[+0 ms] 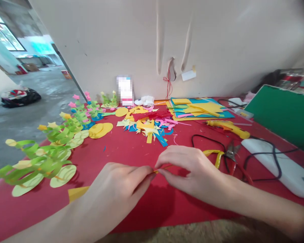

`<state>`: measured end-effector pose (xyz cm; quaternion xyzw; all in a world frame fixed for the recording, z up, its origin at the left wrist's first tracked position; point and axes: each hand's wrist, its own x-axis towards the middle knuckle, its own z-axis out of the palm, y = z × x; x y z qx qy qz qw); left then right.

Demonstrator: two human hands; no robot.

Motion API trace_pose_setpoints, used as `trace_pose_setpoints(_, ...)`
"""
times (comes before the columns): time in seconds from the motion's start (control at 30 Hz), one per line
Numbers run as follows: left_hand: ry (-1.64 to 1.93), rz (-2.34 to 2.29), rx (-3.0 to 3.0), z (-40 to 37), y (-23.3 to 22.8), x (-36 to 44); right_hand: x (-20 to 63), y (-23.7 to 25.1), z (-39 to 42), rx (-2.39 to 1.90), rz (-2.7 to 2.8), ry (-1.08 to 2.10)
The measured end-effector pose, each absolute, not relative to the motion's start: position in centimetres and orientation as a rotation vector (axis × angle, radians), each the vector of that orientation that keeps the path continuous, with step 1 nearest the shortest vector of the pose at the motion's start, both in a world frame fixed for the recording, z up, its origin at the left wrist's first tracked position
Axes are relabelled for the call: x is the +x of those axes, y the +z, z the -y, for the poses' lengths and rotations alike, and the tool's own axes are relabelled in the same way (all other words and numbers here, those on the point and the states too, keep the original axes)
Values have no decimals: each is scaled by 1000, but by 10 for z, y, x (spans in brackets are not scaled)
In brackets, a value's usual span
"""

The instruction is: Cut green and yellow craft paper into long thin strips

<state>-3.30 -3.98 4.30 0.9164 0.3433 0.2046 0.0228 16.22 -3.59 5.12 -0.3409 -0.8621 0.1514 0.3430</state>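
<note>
My left hand (121,187) and my right hand (190,172) meet over the red table (131,148), fingertips pinched together on a small thin orange-yellow strip (160,168). Most of the strip is hidden between the fingers. Just right of my right hand lie pliers with yellow handles (224,154). A heap of coloured paper scraps (148,123) lies beyond the hands.
Green curled paper plants (40,162) with yellow discs line the left edge. Stacked coloured sheets (197,108), a yellow glue gun (229,127), a black cable (273,158), a white foam piece (281,165) and a green board (283,111) lie to the right. A wall stands behind.
</note>
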Motion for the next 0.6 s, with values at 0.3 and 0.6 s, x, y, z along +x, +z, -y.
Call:
trace_pose_setpoints(0.3,530,-1004,2806,47,39,-31,155,46,43,-916,2276,432)
trace_pose_setpoints(0.6,842,-1147,3046,36,51,-37,176,50,12,-1042,2227,332)
